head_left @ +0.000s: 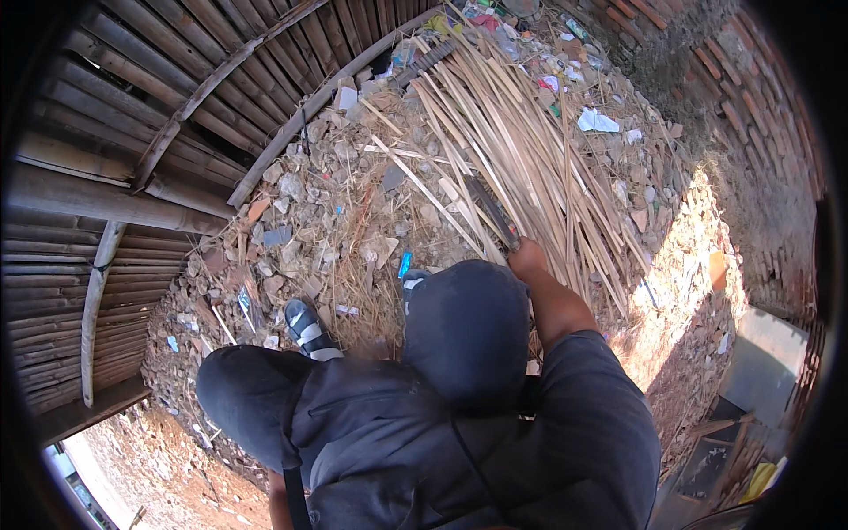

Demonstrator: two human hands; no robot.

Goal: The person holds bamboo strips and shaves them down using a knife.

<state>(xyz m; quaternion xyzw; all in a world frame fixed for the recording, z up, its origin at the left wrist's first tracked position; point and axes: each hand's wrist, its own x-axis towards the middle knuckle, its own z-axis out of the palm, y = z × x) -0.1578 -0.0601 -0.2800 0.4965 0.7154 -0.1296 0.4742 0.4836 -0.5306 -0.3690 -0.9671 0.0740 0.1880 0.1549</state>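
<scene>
Fence: woven bamboo panel (pixel 132 132) lying flat at the left, with curved ribs.
Ground: grey stones and rubble (pixel 309 194) mixed with dry straw.
Litter: white paper scrap (pixel 597 121) near the top right.
Wall: red brick wall (pixel 751 115) at right.

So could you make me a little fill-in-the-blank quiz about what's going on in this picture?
1. The right hand grips a long ____ whose blade lies on the pile of split bamboo strips.
2. The wall at the upper right is built of ____.
3. The person squats in dark trousers; one foot wears a ____ with pale straps.
4. The left hand is ____ in this view.

Missing words: knife; bricks; sandal; hidden
</scene>
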